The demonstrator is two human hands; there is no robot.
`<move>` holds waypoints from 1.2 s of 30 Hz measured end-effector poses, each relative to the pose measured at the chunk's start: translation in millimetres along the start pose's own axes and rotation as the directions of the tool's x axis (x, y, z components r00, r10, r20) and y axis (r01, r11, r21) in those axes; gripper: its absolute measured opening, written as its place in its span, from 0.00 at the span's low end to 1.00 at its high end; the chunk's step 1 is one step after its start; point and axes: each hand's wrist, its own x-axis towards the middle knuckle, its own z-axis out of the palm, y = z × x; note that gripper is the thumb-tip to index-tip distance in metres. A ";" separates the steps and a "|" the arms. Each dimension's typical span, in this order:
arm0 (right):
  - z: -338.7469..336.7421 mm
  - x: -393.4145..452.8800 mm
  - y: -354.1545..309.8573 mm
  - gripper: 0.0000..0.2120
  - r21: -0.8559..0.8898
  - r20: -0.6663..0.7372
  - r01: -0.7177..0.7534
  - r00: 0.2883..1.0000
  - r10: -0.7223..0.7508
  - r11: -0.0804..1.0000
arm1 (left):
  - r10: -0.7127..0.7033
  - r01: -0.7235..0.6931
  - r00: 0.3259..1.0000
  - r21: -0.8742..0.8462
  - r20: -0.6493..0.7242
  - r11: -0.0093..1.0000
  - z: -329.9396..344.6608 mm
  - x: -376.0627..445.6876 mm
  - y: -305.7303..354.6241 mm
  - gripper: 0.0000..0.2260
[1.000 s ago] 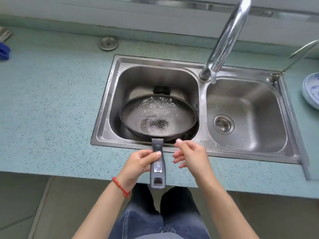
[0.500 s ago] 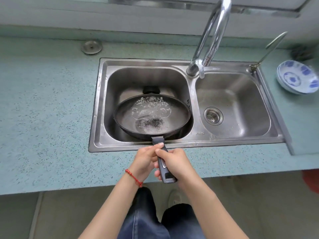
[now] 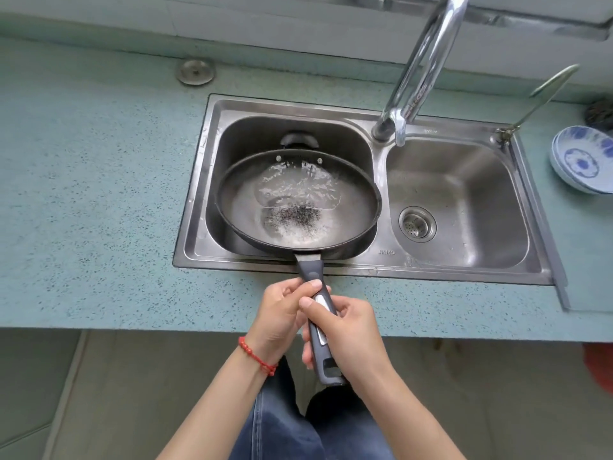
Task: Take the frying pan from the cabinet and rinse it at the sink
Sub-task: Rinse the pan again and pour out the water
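Note:
A dark frying pan sits over the left basin of the steel double sink, with water pooled inside it and a patch of dark specks near its middle. Its grey handle reaches toward me across the sink's front rim. My left hand, with a red bracelet at the wrist, grips the handle from the left. My right hand wraps the handle from the right, lower down. The chrome faucet arches over the divider, its spout ending above the right basin; no water runs.
A blue-and-white bowl rests on the teal counter right of the sink. A round metal cap lies on the counter behind the sink's left corner. The right basin holds only its drain strainer. A thin lever rises at the sink's back right.
My right hand, free beside the handle a second ago, has closed on the handle below my left hand. The view shifted so the sink sits further right and the bowl shows.

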 end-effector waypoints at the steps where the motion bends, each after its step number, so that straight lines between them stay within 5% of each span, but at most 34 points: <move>1: -1.2 -4.9 0.4 0.11 0.003 0.009 0.022 1.000 -0.023 1.000 | 0.012 -0.012 1.000 -0.005 -0.002 1.000 1.2 -3.7 -0.5 0.09; 12: -13.9 -28.8 12.2 0.06 0.061 0.077 0.155 0.984 -0.160 0.986 | 0.167 -0.166 0.986 0.054 -0.011 0.985 11.8 -26.8 -3.1 0.05; 21: -15.0 -33.5 20.0 0.06 0.174 0.145 0.199 0.964 -0.225 0.964 | -0.031 0.092 0.985 -0.362 0.171 0.928 14.0 -14.5 11.3 0.13; 27: -23.6 -28.0 25.4 0.13 0.163 0.222 0.139 0.959 -0.174 0.977 | 0.064 -0.054 0.997 -0.205 0.043 0.977 13.2 -15.5 11.2 0.06; 30: -28.8 -24.7 24.8 0.07 0.094 0.236 0.145 0.958 -0.164 0.985 | 0.115 -0.115 0.993 -0.067 -0.010 0.991 16.7 -18.3 13.8 0.05; 32: -30.9 -22.4 24.6 0.02 0.041 0.218 0.166 0.961 -0.171 0.985 | 0.147 -0.147 0.988 0.011 -0.041 0.989 18.0 -18.8 15.2 0.06; 36: -31.3 -16.4 30.6 0.08 -0.067 0.137 0.182 0.976 -0.172 0.981 | 0.203 -0.186 0.974 0.161 -0.096 0.969 17.8 -16.7 13.6 0.06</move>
